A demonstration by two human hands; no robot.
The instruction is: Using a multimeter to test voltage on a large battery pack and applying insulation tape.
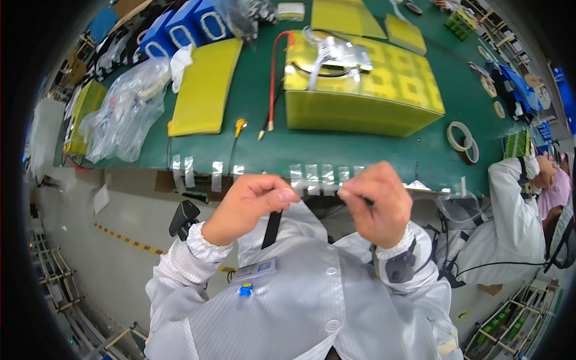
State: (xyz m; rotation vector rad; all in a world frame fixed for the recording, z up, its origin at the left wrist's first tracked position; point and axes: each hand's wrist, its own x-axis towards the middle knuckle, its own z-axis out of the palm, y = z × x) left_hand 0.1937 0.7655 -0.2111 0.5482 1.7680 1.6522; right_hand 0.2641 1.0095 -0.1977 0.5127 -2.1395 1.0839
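Note:
My left hand (251, 204) and my right hand (381, 203) are raised in front of my chest, close to the table's near edge. Thumb and forefinger are pinched together on each hand. Whatever they may hold is too small or too clear to make out. Between and behind them, several short strips of clear tape (312, 179) hang side by side along the table edge. Beyond the hands lies a yellow-wrapped battery pack (360, 111), with a circuit board (342, 55) and wires on top. A red cable (273, 78) runs down its left side.
The green table (252, 150) also bears a yellow sheet (204, 90), a crumpled plastic bag (129, 111), blue packs (186, 27) and tape rolls (461, 139). A yellow-ended lead (240, 125) hangs over the edge. At the right sits a person in a white coat (510, 222).

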